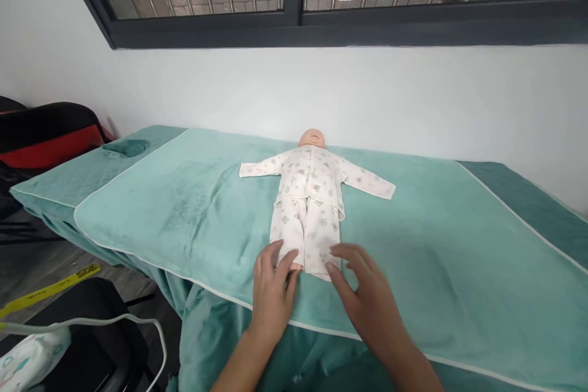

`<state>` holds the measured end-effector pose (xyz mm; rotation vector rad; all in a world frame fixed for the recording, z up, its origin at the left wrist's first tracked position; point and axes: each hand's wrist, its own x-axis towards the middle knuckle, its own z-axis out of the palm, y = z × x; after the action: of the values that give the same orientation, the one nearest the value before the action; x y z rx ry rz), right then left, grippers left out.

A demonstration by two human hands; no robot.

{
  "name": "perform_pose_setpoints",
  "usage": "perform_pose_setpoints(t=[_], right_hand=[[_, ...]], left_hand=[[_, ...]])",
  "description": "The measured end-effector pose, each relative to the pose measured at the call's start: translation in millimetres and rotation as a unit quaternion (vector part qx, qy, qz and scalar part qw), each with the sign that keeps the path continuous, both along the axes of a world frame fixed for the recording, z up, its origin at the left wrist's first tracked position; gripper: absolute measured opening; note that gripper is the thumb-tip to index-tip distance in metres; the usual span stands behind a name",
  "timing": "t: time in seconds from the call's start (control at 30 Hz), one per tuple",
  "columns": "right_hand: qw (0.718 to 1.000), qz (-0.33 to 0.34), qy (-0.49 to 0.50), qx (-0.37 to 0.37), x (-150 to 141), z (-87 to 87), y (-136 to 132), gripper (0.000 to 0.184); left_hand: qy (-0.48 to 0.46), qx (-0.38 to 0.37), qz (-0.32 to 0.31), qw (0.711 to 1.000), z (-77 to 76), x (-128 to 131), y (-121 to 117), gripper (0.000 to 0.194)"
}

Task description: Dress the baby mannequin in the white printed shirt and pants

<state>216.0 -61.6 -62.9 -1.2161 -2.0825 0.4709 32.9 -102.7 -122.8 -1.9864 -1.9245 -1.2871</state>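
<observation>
A baby doll [312,137] lies on its back on a green massage bed. It wears a white patterned baby shirt [310,173], sleeves stretched out to both sides, and matching baby trousers [321,233]. My left hand [272,286] rests at the cuff of the left trouser leg, fingers apart, with a bit of the doll's foot [296,267] showing by the thumb. Beside the other cuff is my right hand [367,294], thumb and fingers spread with a gap between them. No foot shows at that cuff.
The massage bed [160,196] stands against a white wall under a barred window [294,30]. At the left are a black and red chair [50,147], a black seat [92,306] with a white patterned diaper-like bundle [34,355], and a pale cable [158,331].
</observation>
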Motion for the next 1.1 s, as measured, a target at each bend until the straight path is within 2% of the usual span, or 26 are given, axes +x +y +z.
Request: perform_pose_setpoints(t=[0.13,0.23,0.33,0.43,0.5,0.53,0.6,0.67,0.73,0.83,0.93,1.1], right_hand=[[0.991,0.102,-0.056,0.071,-36,12.5,14,0.035],[0.978,0.147,-0.119,0.092,-53,12.1,25,0.039],[0.971,0.172,-0.148,0.072,-52,7.9,28,0.036],[0.971,0.205,-0.117,0.028,-38,9.1,34,0.03],[0.983,0.177,-0.052,-0.007,-26,12.8,50,0.03],[0.991,0.134,-0.01,-0.02,-21,14.5,63,0.031],[0.997,0.007,0.073,-0.037,-14,15.0,98,0.039],[0.981,-0.123,0.144,-0.035,-13,10.5,136,0.049],[0.961,-0.188,0.175,-0.099,-16,1.9,168,0.058],[0.954,-0.199,0.156,-0.161,-26,-12.0,192,0.057],[0.953,-0.174,0.187,-0.165,-33,-20.8,191,0.057],[0.937,-0.086,0.281,-0.187,-33,-31.6,191,0.064]], left_hand=[[-0.053,0.012,0.0,0.999,-6.6,-13,6,0.03],[-0.071,0.01,0.0,0.997,-7.6,-17,2,0.032],[-0.071,0.006,-0.021,0.997,-5.1,-20,-7,0.033],[-0.124,0.011,-0.044,0.991,0.2,-28,-9,0.029],[-0.179,0.006,-0.037,0.983,5.7,-36,4,0.025],[-0.208,-0.003,-0.028,0.978,9.2,-40,16,0.024],[-0.268,-0.034,-0.014,0.963,17.3,-47,48,0.031],[-0.342,-0.09,-0.036,0.934,25.4,-53,85,0.043],[-0.406,-0.145,-0.074,0.899,31.9,-55,118,0.05],[-0.449,-0.171,-0.148,0.864,35.6,-56,148,0.059],[-0.478,-0.167,-0.186,0.842,33.3,-56,160,0.062],[-0.478,-0.141,-0.184,0.847,31.1,-54,178,0.06]])
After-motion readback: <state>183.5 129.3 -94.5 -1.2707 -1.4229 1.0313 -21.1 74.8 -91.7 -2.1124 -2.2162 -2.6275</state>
